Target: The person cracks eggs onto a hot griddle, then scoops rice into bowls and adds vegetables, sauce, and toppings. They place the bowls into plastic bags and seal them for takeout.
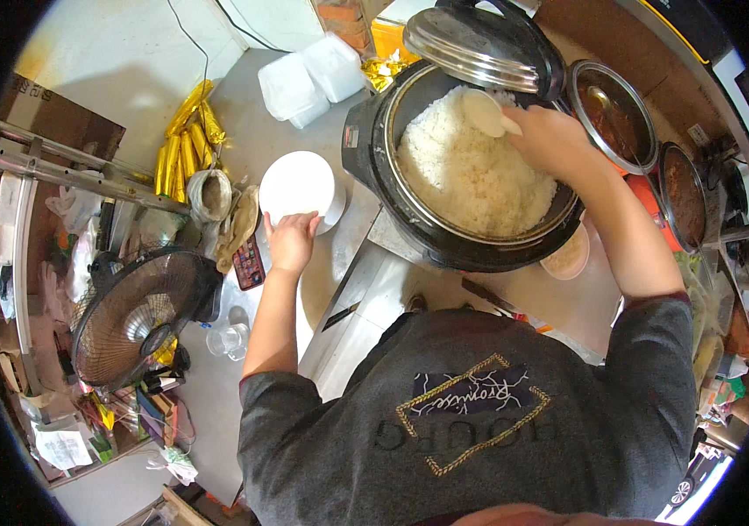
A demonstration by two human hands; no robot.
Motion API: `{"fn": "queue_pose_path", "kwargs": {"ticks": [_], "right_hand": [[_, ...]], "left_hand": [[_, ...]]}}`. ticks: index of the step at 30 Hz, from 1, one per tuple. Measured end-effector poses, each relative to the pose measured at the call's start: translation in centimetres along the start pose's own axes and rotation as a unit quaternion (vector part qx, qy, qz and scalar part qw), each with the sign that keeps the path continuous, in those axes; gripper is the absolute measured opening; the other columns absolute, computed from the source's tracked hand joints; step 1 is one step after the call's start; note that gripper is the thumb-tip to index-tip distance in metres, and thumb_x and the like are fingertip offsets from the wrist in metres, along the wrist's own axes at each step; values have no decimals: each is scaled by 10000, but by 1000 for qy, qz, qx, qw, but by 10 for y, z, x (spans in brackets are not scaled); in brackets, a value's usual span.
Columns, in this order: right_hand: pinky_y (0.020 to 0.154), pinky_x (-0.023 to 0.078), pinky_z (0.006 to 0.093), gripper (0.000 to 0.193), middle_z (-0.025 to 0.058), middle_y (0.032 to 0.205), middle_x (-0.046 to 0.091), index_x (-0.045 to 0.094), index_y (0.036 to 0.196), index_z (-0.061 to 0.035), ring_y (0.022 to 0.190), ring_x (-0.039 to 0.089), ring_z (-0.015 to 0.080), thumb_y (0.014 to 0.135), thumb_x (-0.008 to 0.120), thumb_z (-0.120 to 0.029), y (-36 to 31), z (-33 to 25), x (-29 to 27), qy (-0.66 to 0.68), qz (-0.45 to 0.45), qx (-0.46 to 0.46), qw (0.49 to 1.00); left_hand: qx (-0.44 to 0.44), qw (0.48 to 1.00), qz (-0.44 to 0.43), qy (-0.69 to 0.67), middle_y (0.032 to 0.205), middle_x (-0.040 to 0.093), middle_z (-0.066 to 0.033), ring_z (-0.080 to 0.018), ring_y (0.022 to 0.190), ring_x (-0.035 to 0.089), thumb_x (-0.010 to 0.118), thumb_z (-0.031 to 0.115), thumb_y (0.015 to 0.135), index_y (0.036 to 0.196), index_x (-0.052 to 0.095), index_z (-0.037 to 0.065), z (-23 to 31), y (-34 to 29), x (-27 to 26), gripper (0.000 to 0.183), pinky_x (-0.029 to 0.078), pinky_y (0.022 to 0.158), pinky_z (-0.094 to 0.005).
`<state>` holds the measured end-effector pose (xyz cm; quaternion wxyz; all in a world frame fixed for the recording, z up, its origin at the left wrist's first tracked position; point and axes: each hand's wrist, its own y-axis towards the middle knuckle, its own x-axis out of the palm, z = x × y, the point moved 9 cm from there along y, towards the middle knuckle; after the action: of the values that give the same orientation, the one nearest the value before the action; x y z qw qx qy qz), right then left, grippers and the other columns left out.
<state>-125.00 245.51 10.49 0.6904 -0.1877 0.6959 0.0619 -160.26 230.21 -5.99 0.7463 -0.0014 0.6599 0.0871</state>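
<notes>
My right hand (550, 145) is closed around the handle of a white rice paddle (481, 113). The paddle's head rests at the far side of a mound of cooked rice (466, 175), inside a large black rice cooker (364, 145) whose lid (479, 48) stands raised behind it. To the left, my left hand (291, 241) grips the near edge of a white round container (298, 184) on the counter. Glare washes out the container's top, so its contents cannot be made out.
Clear plastic boxes (308, 81) stand at the back. Gold foil packs (188, 153), a phone (248, 263) and a fan (142, 320) are at left. At right are two pots of food (613, 118) (683, 195). A bowl (567, 254) and a knife (484, 294) lie near the cooker.
</notes>
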Motion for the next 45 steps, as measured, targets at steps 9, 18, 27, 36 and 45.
{"fn": "queue_pose_path", "kwargs": {"ticks": [9, 18, 27, 36, 45], "right_hand": [[757, 507, 427, 307, 138, 984, 652, 619, 1102, -146, 925, 631, 323, 795, 625, -146, 44, -30, 42, -16, 36, -119, 992], [762, 491, 409, 405, 156, 968, 655, 605, 1191, -159, 853, 630, 321, 800, 644, -260, -19, -65, 44, 117, -52, -292, 948], [553, 482, 225, 434, 38, 877, 626, 579, 1221, -47, 676, 569, 87, 844, 613, -259, -31, -7, 79, 439, -357, -112, 817], [530, 469, 220, 359, -3, 800, 626, 613, 1169, -76, 594, 534, 63, 824, 632, -175, -44, 5, -49, 375, -106, -143, 910], [745, 489, 343, 422, 125, 897, 630, 590, 1199, -79, 813, 605, 277, 785, 641, -141, -114, 27, -110, 134, 372, -245, 885]], "left_hand": [[-38, 974, 208, 80, 899, 615, -20, -246, 941, 565, 597, 251, 859, 954, 669, 172, -5, -13, -53, 143, 416, 784, -397], [-250, 700, 294, -601, 984, 633, -54, -190, 854, 603, 564, 124, 919, 1058, 577, 31, -83, -64, -34, 168, 489, 768, -296], [-286, 502, 117, -808, 1275, 516, -120, -259, 1180, 496, 513, 53, 819, 1276, 437, 7, 10, -65, -75, 466, 404, 998, -402], [-128, 596, 141, -780, 1318, 450, -158, -276, 1210, 447, 479, 90, 902, 1351, 320, -33, 137, 16, -147, 492, 310, 1061, -418], [-151, 400, -127, -895, 1395, 412, -119, -270, 1266, 429, 281, 495, 978, 1396, 303, 82, 268, 25, -114, 588, 402, 1026, -418]]}}
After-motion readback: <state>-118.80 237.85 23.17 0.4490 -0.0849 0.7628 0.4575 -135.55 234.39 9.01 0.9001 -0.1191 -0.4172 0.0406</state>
